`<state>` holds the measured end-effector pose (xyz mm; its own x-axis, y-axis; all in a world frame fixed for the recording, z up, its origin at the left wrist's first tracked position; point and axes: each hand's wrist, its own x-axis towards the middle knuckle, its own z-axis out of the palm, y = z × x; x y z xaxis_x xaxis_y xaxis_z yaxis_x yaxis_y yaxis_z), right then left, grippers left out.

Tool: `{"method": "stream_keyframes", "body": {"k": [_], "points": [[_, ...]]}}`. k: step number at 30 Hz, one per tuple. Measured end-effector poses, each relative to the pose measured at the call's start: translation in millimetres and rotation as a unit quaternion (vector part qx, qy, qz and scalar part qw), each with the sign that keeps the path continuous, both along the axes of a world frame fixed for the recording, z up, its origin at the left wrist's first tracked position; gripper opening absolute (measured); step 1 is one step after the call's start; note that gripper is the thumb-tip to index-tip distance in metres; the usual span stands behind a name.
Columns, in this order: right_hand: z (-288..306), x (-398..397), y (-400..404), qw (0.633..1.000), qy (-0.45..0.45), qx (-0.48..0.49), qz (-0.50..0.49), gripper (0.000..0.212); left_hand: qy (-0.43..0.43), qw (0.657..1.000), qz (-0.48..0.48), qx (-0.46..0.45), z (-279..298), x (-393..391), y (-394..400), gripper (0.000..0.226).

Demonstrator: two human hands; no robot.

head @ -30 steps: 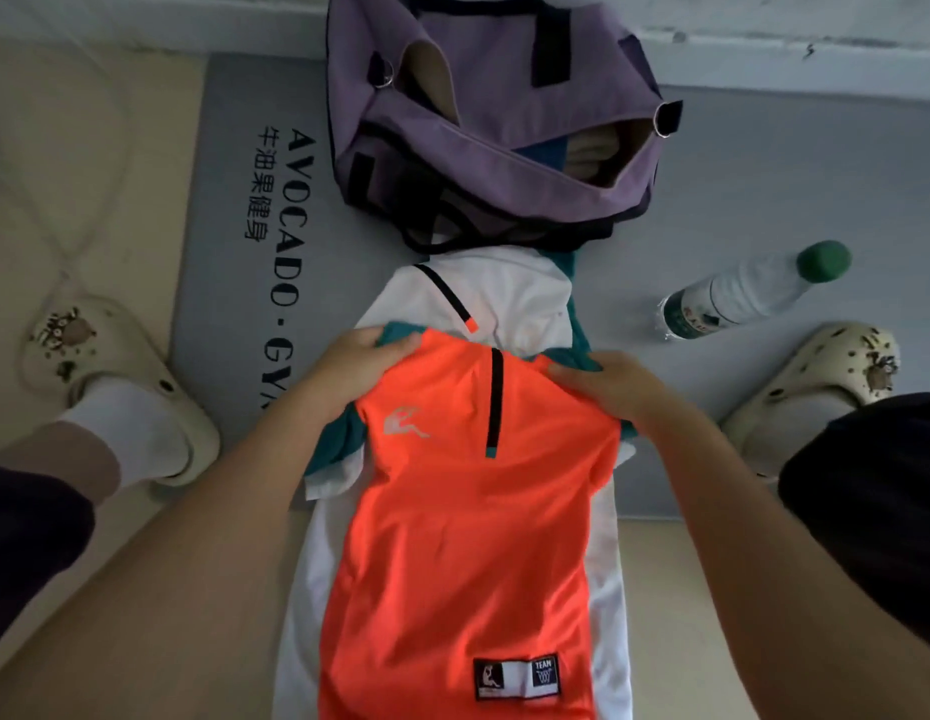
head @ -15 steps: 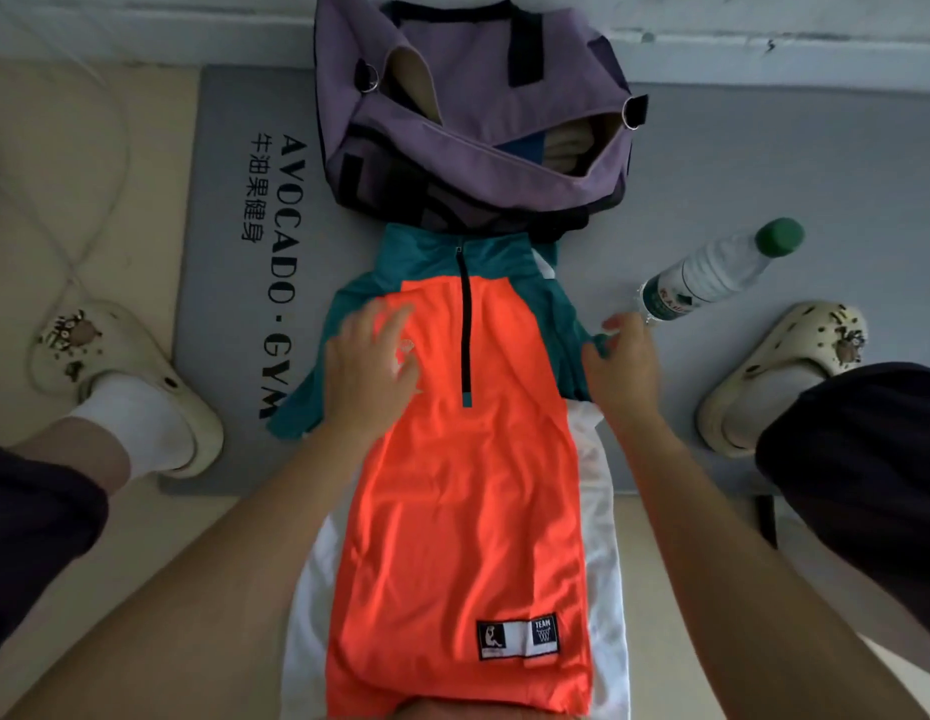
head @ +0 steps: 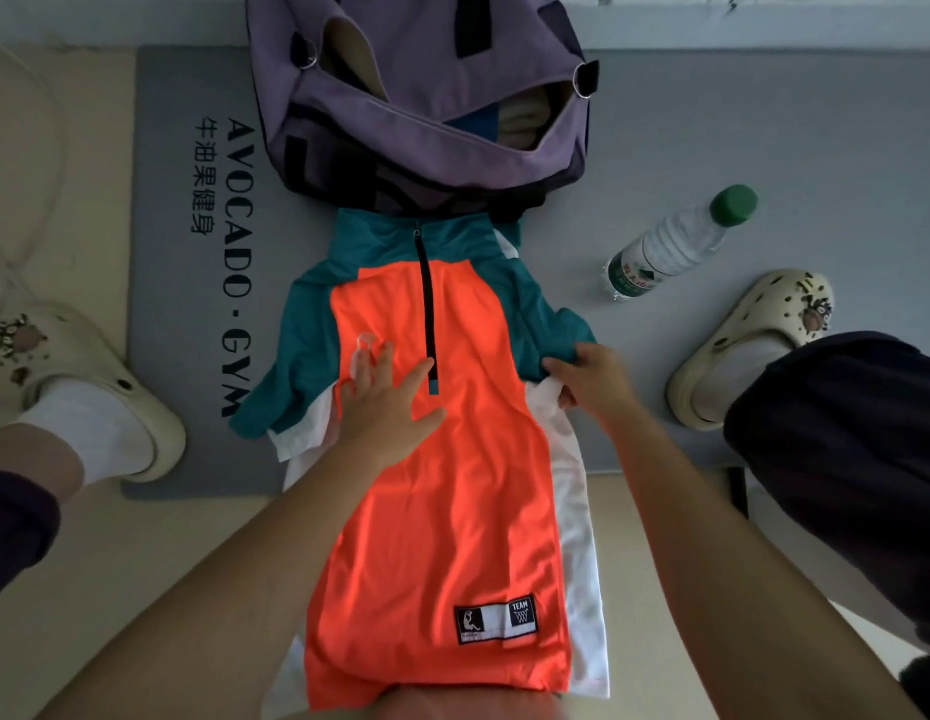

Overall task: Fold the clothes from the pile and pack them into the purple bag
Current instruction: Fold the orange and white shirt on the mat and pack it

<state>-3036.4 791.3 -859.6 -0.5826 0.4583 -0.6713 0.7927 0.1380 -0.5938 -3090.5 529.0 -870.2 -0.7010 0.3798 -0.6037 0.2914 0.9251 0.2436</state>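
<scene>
Orange, teal and white, the shirt lies flat on the floor just below the purple bag, not yet folded. Our left hand presses it with straight fingers, and our right hand pinches the teal sleeve edge. Some clothes already sit inside the open bag; we judge folding here only begins

Grey gym mat sits on the beige floor. On the mat: the purple bag, an orange and teal shirt running off onto the floor, and a water bottle lying on its side.
</scene>
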Motion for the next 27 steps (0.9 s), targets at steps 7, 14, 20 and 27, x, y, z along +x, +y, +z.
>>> {"method": "stream_keyframes", "body": {"k": [7,14,20,27], "points": [[26.2,0.7,3.8,0.938,0.188,0.281,-0.076,0.063,0.029,0.999,0.022,0.002,-3.0,0.5,2.7,0.075],[4.6,-20.4,-77.7,0.882,0.129,0.323,0.317,0.067,0.153,0.95,0.205,0.18,12.3,-31.2,-24.0,0.023],[-27.9,-50.0,-116.6,0.859,-0.007,0.302,0.413,0.093,0.092,0.899,0.41,0.123,4.8,-57.6,-76.4,0.053],[-28.5,-53.3,-109.0,0.841,-0.015,0.32,0.435,0.095,-0.033,0.89,0.436,0.129,-2.7,-74.9,-98.1,0.034]]}}
